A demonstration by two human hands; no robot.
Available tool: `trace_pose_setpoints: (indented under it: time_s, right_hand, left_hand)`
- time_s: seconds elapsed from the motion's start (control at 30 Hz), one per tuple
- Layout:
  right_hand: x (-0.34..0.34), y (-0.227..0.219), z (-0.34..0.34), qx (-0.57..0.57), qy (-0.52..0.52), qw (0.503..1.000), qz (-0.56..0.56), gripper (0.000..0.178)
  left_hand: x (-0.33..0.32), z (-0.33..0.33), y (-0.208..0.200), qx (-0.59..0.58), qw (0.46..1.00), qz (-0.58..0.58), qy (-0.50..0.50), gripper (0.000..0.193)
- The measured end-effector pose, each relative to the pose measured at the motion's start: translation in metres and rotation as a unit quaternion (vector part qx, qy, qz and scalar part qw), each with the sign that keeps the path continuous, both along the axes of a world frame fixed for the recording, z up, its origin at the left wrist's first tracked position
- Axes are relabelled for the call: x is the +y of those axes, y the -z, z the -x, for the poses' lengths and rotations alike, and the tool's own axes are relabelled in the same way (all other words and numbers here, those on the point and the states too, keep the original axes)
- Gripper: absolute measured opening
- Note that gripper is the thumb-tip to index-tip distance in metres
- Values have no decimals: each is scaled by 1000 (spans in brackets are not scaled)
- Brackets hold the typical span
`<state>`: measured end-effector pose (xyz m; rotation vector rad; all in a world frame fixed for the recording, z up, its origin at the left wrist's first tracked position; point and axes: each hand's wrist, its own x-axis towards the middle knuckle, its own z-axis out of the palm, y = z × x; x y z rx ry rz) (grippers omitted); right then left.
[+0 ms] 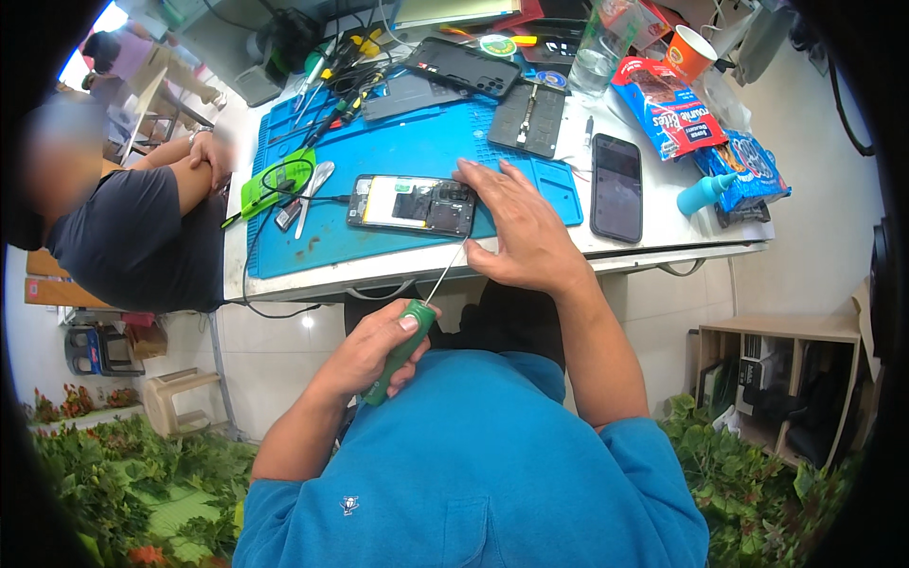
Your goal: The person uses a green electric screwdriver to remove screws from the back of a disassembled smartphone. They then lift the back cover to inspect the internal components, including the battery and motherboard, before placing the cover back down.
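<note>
On the blue work mat (322,251) lies an opened phone (413,204), its battery and inner parts bare, with a dark cable running from its left end. My left hand (383,352) is closed round the green handle of a screwdriver (398,350). The thin shaft slants up to the phone's lower right corner, and its tip is close to my right thumb. My right hand (525,227) spans the phone's right end, fingertips at the upper corner and thumb at the lower one. Whether the tip touches the phone is too small to tell.
A black phone (617,187) lies right of the mat. Snack packs (668,109), a teal bottle (705,193), a glass (601,57) and a paper cup (689,54) stand beyond. Phone parts (527,115), tools and cables crowd the back. A seated person (142,222) is at the left.
</note>
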<state>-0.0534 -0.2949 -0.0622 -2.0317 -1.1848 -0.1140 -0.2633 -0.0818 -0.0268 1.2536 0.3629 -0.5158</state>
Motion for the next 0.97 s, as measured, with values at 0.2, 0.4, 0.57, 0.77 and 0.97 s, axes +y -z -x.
trace_pose_setpoints:
  time_s: [0.2,0.4,0.57,0.77,0.97]
  right_hand:
    - [1,2,-1,-5,2,1000,2,95]
    - [1,3,-1,-2,1,1000,-1,95]
    - [2,3,0,1,3,1000,0,95]
    - [1,4,0,0,6,1000,-3,94]
    - [2,2,-1,8,5,1000,-6,94]
  left_hand:
    - [-1,-3,-1,2,1000,-18,-5,55]
    - [6,-4,-2,7,1000,-6,8,47]
    - [13,-6,-3,8,1000,-5,26,44]
    - [21,-12,-6,17,999,-26,43,47]
    - [20,-15,-11,22,997,-77,20,54]
